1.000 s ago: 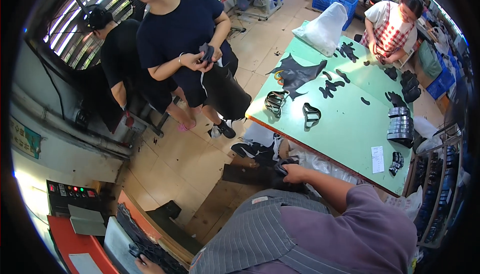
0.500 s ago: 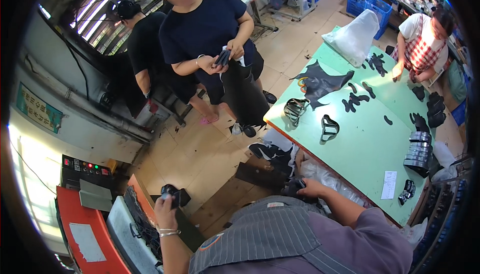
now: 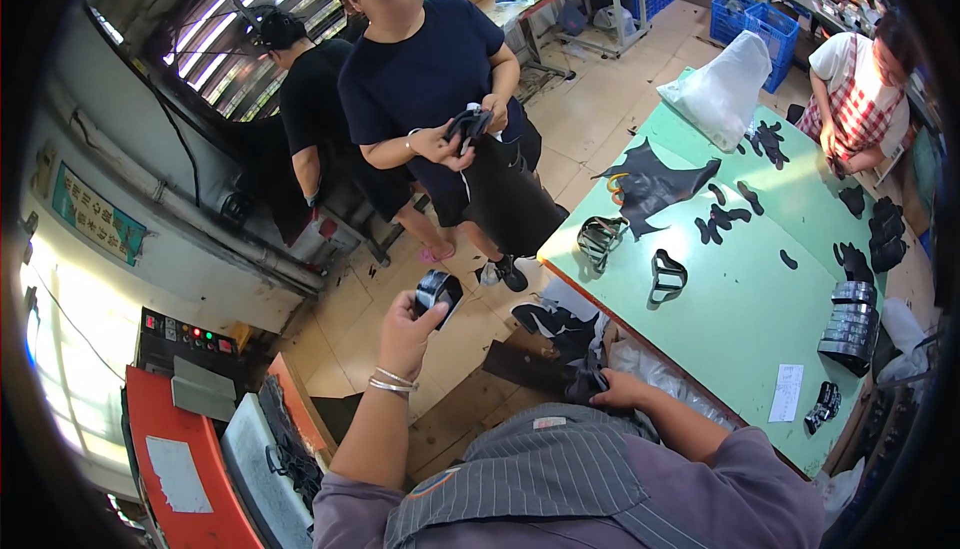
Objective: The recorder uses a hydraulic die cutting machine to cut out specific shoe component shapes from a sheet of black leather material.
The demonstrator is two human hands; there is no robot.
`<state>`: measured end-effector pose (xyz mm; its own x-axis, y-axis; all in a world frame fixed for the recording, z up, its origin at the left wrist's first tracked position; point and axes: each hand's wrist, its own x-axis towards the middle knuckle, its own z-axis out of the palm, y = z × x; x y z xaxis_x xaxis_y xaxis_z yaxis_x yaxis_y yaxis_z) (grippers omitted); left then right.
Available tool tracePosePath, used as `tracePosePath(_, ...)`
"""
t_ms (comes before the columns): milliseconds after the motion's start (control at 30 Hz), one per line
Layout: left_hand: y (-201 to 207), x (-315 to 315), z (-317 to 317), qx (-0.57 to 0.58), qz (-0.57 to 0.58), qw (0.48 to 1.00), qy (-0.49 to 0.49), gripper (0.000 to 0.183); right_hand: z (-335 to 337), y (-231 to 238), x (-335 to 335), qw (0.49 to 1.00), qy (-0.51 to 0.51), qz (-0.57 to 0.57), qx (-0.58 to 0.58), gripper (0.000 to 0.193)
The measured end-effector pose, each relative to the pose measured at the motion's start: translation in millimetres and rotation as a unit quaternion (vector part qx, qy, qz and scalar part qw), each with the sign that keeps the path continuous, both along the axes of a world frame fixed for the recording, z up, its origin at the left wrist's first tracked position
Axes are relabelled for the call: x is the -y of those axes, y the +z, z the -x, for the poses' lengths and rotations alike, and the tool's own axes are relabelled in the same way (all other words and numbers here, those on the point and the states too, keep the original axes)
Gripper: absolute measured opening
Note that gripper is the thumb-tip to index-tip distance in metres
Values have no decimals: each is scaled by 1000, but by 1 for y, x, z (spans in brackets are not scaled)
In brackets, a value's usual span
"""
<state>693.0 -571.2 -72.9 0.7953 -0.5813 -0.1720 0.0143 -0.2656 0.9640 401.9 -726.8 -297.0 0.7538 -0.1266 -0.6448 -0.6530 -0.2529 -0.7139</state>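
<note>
My left hand is raised over the floor, its fingers and thumb closed around a glossy black curved band. Whether this is one piece or a small stack I cannot tell. At the near edge of the green table, my right hand hangs low with curled fingers against dark pieces; the fingertips are partly hidden. A dark brown flat panel stands beside them, with black and white scraps heaped behind.
The green table on the right carries black cut pieces, looped black frames and a glossy stack. A red machine stands at left. One person faces me holding black pieces; another sits across the table.
My left hand has moved up and to the right with the black band. My right hand has shifted slightly down. The standing person's hands have moved on their black pieces.
</note>
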Motion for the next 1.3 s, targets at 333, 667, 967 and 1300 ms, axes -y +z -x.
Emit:
tracePosePath(333,-18,62,-46,199,-62,977,-55,28,19,-6,-2,999,-12,42,22,82)
tracePosePath(667,-14,110,-47,200,-60,977,-43,27,47,-23,-3,970,-158,-29,183,89)
tracePosePath(967,-23,113,-44,502,-275,812,-114,54,64,-2,11,961,-131,37,242,74)
tracePosePath(1300,-147,102,91,534,39,745,-398,100,-79,247,-13,949,161,54,264,59)
